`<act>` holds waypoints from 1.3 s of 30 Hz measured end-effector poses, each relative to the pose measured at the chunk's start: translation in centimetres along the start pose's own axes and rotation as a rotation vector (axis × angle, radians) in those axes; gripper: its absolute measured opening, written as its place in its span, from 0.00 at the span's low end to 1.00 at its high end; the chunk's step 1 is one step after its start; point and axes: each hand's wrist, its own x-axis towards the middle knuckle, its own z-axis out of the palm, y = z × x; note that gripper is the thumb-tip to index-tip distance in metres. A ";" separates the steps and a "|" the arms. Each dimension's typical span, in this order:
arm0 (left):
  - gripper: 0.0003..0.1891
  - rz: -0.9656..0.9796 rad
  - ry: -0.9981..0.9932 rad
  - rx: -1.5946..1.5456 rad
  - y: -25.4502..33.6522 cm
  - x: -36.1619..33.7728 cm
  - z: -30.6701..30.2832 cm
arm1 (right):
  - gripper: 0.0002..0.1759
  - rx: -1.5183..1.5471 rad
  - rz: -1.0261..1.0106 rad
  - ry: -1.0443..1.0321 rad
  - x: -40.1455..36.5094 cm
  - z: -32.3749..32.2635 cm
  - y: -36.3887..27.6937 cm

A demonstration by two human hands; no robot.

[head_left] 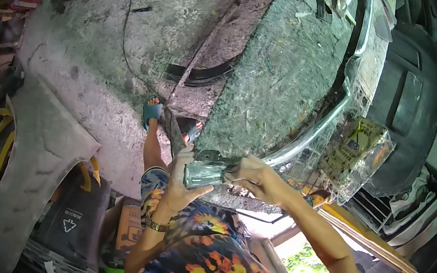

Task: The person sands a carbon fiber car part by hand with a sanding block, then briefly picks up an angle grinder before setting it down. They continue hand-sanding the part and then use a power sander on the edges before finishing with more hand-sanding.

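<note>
Between my hands is a shiny silver, boxy piece (204,175) with a dark edge along its far side. I cannot make out its exact kind. My left hand (181,180), with a watch on the wrist, closes on its left end, the thumb along the near side. The fingers of my right hand (255,178) are bent against its right end. A dark strip (173,130) runs from near my left fingers toward the floor; whether it joins the piece is not clear. My sandalled feet show just beyond.
A grey car fender (43,149) stands at left, near a black bin (76,214). On the right are a long curved trim strip (324,117), a plastic-wrapped package (352,154) and a large dark panel (410,112). A thin cable (126,27) crosses the stained floor.
</note>
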 end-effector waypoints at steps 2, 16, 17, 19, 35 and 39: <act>0.46 -0.019 -0.008 0.003 -0.4 -0.5 0.0 | 0.09 0.038 -0.037 0.064 2.2 2.2 -1.6; 0.43 0.130 -0.052 0.133 -0.6 -0.5 -0.2 | 0.08 0.014 -0.075 -0.020 1.9 1.5 -1.5; 0.43 0.054 0.019 0.034 0.0 -0.1 0.0 | 0.07 0.029 -0.003 -0.005 -1.0 -0.3 0.2; 0.43 0.062 0.026 0.038 -0.2 -0.1 0.2 | 0.06 0.047 0.064 -0.003 -1.1 -0.9 0.1; 0.45 0.142 -0.018 0.041 -0.2 -0.1 -0.1 | 0.08 -0.051 -0.083 0.070 1.1 1.5 -2.5; 0.46 0.061 -0.018 0.085 -0.7 -0.5 -0.1 | 0.08 -0.049 0.103 0.066 -1.1 1.0 -0.5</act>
